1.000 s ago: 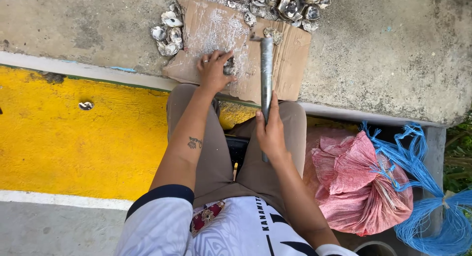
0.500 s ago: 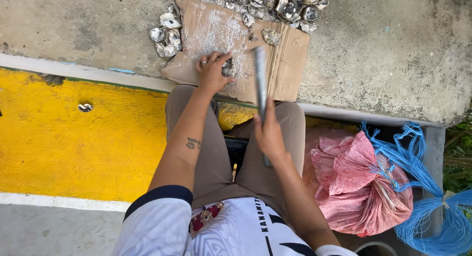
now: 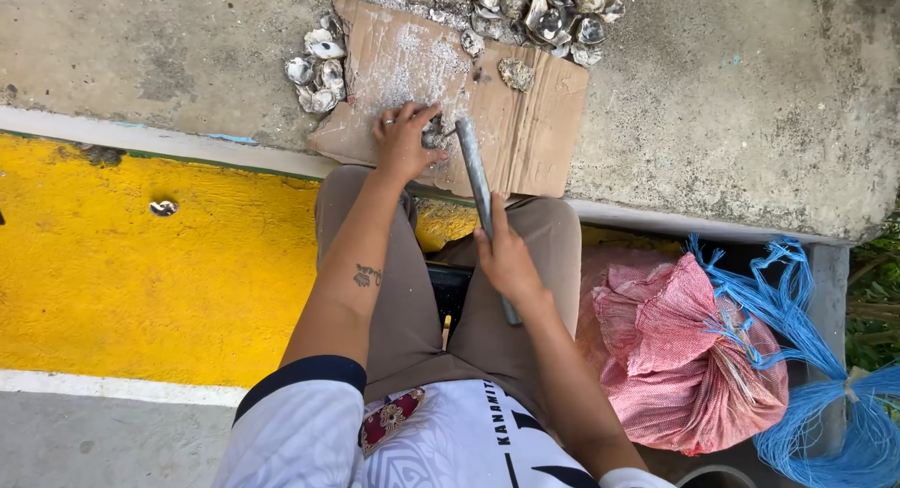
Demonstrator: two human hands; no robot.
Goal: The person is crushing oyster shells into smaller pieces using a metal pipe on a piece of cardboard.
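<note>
Far left: loose shell (image 3: pixel 163 208) on yellow painted floor (image 3: pixel 112 263). Small shell cluster (image 3: pixel 317 68) beside cardboard sheet (image 3: pixel 525 122) on concrete ledge (image 3: pixel 750 104). Left hand (image 3: pixel 405 143), grip closed on shell piece (image 3: pixel 432 132), pinned flat against cardboard. Right hand (image 3: pixel 506 255), grip closed around metal rod (image 3: pixel 475 174), tip touching pinned shell. Step in hand, judged: striking shell open. Next move calls for rod kept clear of left fingers. Right: pink mesh sack (image 3: pixel 684 357), blue rope (image 3: pixel 825 357).

matt grey metal bar (image 3: pixel 476 174), dusty brown cardboard (image 3: pixel 525 122), rough concrete ledge (image 3: pixel 731 104).
</note>
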